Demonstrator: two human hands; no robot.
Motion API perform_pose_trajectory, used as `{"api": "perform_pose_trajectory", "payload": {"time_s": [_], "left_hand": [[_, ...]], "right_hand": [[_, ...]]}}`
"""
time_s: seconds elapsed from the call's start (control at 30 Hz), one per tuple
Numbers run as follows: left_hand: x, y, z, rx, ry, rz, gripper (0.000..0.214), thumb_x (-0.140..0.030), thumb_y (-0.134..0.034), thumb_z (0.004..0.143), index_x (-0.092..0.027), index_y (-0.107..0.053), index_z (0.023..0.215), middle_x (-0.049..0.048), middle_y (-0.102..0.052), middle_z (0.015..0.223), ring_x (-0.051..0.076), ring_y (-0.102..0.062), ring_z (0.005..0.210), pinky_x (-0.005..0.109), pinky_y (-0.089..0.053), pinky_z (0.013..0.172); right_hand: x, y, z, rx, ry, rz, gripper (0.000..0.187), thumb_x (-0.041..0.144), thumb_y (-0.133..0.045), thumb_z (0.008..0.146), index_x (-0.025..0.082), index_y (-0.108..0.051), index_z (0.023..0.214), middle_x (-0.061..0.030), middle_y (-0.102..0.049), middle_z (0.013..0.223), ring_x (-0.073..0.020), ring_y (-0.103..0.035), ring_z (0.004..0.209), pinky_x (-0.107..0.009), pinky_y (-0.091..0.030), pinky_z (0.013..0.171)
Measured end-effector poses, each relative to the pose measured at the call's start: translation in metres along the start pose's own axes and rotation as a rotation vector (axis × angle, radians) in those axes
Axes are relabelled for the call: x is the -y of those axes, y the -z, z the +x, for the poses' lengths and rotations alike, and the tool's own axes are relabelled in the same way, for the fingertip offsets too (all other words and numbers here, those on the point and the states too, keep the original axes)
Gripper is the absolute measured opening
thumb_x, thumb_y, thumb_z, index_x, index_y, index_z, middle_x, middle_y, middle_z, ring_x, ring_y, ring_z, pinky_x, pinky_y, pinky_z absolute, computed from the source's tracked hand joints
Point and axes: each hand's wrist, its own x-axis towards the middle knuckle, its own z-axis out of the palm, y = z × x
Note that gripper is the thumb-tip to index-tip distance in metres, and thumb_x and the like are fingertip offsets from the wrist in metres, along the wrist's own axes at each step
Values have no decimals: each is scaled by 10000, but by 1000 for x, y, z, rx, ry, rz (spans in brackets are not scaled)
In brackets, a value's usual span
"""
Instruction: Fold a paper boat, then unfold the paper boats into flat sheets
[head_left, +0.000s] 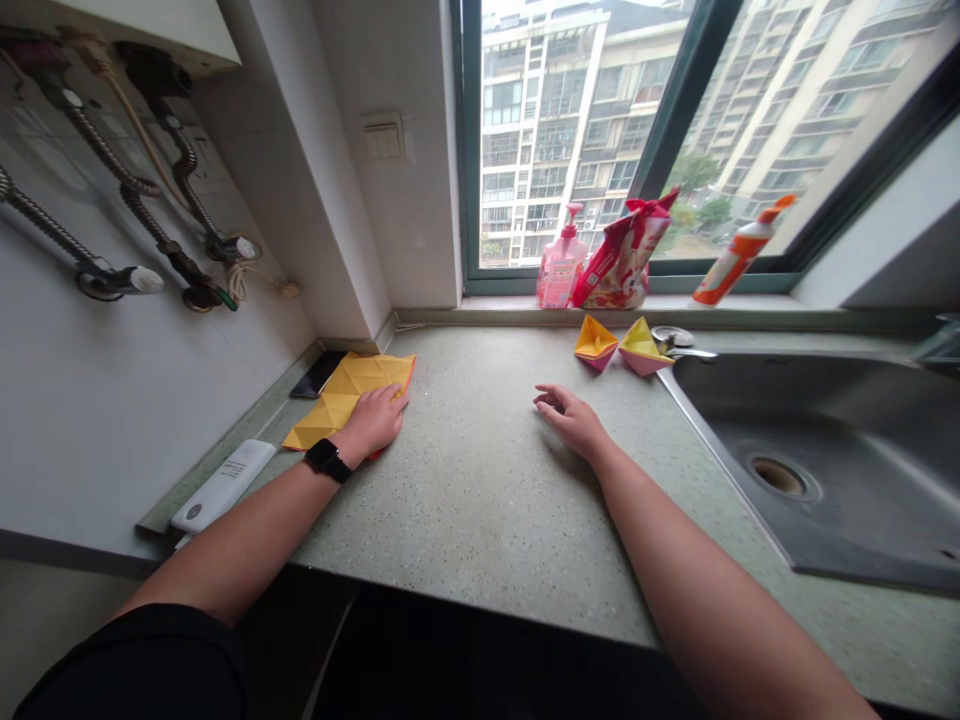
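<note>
My left hand (379, 418) is at the near right edge of a yellow creased paper sheet (341, 393) with an orange edge, its fingers bent together over the paper. The thumb is mostly hidden, and a bit of red-orange shows under the palm. Held just above the counter, my right hand (574, 418) is empty, with its fingers loosely apart. Beyond it stand two folded paper shapes, one orange and pink (596, 345), the other yellow and pink (643, 350).
Left of the paper lie a dark phone (317, 374) and a white device (225, 484). A steel sink (847, 480) is set into the speckled counter (480, 480) at right. On the sill stand a pump bottle (560, 270), a red bag (622, 260) and an orange-white bottle (739, 255).
</note>
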Motion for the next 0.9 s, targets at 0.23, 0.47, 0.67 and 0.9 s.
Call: {"api": "perform_pose_trajectory", "payload": {"time_s": [0.23, 0.47, 0.67, 0.9], "left_hand": [[-3, 7, 2, 29, -13, -3, 424, -125, -506, 950, -201, -747, 1292, 167, -624, 1514, 340, -615, 1338, 504, -495, 1122], [-35, 19, 10, -6, -106, -175, 451, -208, -539, 959, -233, -727, 1368, 126, -676, 1479, 318, -641, 1353, 457, -489, 1178], [-89, 24, 23, 30, -179, -478, 446, -355, -568, 975, -251, -729, 1378, 79, -749, 1393, 289, -693, 1308, 402, -521, 1166], [-113, 2, 23, -44, -171, -830, 355, -382, -561, 969, -255, -790, 1208, 66, -814, 1242, 257, -763, 1163, 401, -587, 1095]], "right_hand": [[1, 0, 0, 5, -14, -9, 370, 378, -651, 910, 270, -717, 1257, -66, -814, 1080, -255, -763, 1023, -454, -591, 991], [7, 0, -1, 8, -10, -18, 349, 317, -641, 924, 270, -723, 1260, -50, -815, 1066, -240, -754, 1016, -417, -583, 979], [9, 4, -5, -14, -22, -26, 321, 315, -648, 930, 264, -743, 1233, -40, -816, 1041, -228, -748, 989, -370, -578, 932], [-5, 35, -3, -143, -110, -67, 241, 321, -659, 924, 268, -782, 1124, -17, -810, 930, -209, -743, 874, -349, -576, 878]]}}
